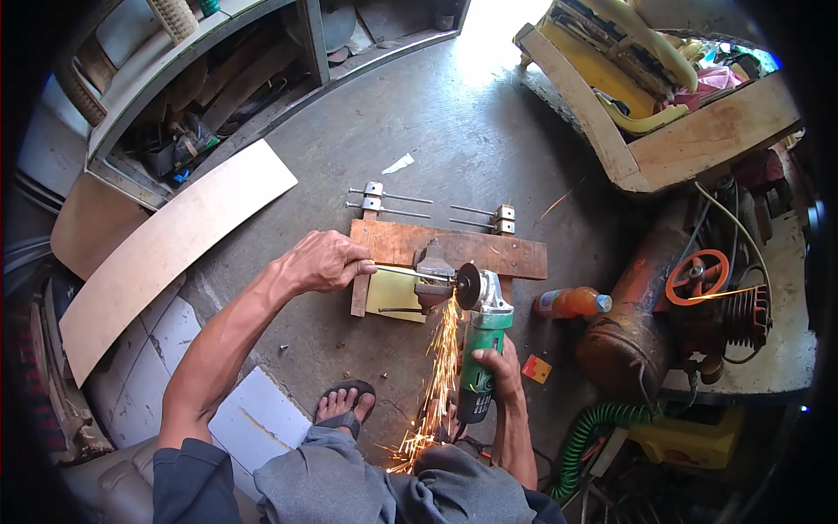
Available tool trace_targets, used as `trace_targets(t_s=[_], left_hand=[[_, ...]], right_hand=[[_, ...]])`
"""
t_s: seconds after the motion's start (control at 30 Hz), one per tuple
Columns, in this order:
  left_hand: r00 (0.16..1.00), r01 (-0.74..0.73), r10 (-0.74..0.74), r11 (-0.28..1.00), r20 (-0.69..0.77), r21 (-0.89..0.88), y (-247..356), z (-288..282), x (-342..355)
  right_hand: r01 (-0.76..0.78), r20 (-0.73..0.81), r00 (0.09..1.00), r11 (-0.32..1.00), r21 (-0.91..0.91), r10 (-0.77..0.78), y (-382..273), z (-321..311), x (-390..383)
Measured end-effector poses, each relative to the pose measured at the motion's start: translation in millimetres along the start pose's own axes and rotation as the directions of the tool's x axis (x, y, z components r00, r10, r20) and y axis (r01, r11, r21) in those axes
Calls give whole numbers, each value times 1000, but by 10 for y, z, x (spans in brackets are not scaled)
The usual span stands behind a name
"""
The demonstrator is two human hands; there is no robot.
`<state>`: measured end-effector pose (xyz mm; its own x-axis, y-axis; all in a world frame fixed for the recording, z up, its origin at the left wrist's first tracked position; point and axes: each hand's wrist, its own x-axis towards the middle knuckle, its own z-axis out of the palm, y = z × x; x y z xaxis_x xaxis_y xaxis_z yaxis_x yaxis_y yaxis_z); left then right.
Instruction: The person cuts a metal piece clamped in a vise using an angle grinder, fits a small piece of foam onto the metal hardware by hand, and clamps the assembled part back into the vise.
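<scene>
My right hand (499,365) is wrapped round the green body of an angle grinder (477,377). Its dark disc (469,286) spins against a thin metal rod (406,272) at the jaws of a small vise (434,262). Orange sparks (438,375) stream down toward my legs. With closed fingers, my left hand (336,262) pinches the rod's left end. The vise is fixed on a wooden plank stand (497,251). Metal blocks with long rods sit behind the plank, one left (373,196) and one right (504,218). A yellow sheet (393,293) lies below the rod.
An orange bottle (572,302) lies right of the stand, near a rusty compressor tank (624,345) with a red wheel (697,274). A green coiled hose (583,441) runs at lower right. Plywood (179,258) leans at left; a wooden furniture frame (698,135) stands far right. My sandalled foot (347,406) is near the sparks.
</scene>
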<state>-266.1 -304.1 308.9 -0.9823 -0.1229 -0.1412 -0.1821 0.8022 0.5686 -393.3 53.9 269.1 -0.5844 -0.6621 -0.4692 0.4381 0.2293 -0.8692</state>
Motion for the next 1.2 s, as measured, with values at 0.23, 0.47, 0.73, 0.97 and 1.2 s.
trace_targets(t_s=[0.23, 0.47, 0.73, 0.97, 1.2], left_hand=[[1000, -10, 10, 1000, -7, -2, -50, 22, -19], [1000, -11, 11, 1000, -6, 3, -27, 21, -13], [1000, -12, 12, 1000, -6, 6, -19, 9, 2], [1000, -27, 27, 1000, -10, -4, -42, 24, 3], [1000, -5, 5, 1000, 11, 1, -35, 10, 13]], right_hand=[[-24, 30, 999, 999, 49, 23, 96, 18, -14], [24, -5, 1000, 999, 31, -24, 87, -4, 59], [-11, -2, 1000, 1000, -3, 11, 75, -21, 8], [2, 3, 1000, 999, 49, -2, 43, -9, 51], [-40, 11, 999, 994, 106, 39, 131, -31, 0]])
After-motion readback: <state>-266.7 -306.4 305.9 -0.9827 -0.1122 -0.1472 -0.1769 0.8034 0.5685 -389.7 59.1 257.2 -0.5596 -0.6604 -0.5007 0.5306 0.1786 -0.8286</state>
